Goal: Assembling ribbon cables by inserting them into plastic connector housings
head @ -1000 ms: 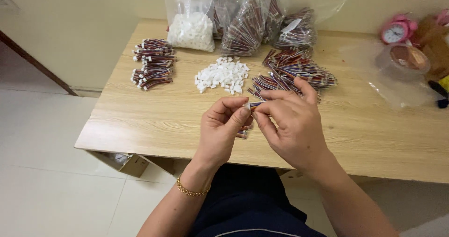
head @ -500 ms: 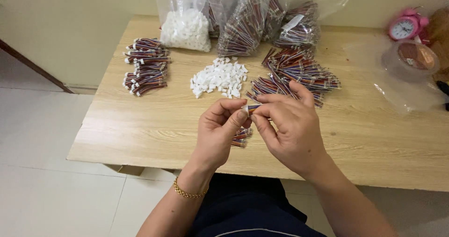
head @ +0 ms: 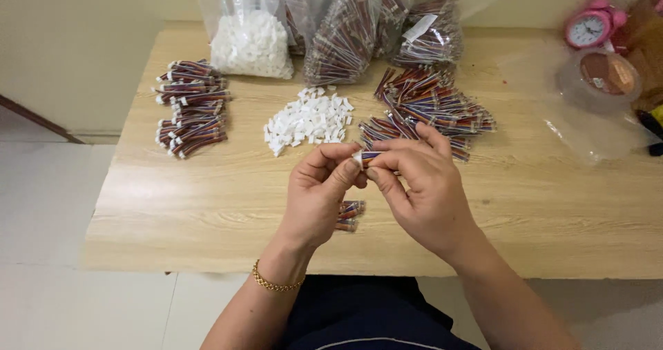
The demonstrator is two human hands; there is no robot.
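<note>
My left hand (head: 319, 197) and my right hand (head: 421, 192) meet above the front middle of the wooden table (head: 207, 212). Between their fingertips they pinch one small bundle of red, blue and dark wires with a white connector (head: 364, 157) at its end. The bundle's tail (head: 350, 215) hangs below my left palm. Just beyond the hands lies a loose heap of small white plastic connectors (head: 307, 121). A pile of loose wire bundles (head: 428, 105) lies beyond my right hand.
Stacked wire bundles with connectors (head: 190, 105) lie at the left. Clear bags of white connectors (head: 250, 39) and of wire bundles (head: 359, 29) stand at the back. A pink alarm clock (head: 588, 27), a round lidded tub (head: 608, 74) and clear plastic (head: 594, 129) are at the right.
The hands stay together on the same wire bundle, fingers shifting slightly. The view has drifted a little, so the table sits more to the right in frame.
</note>
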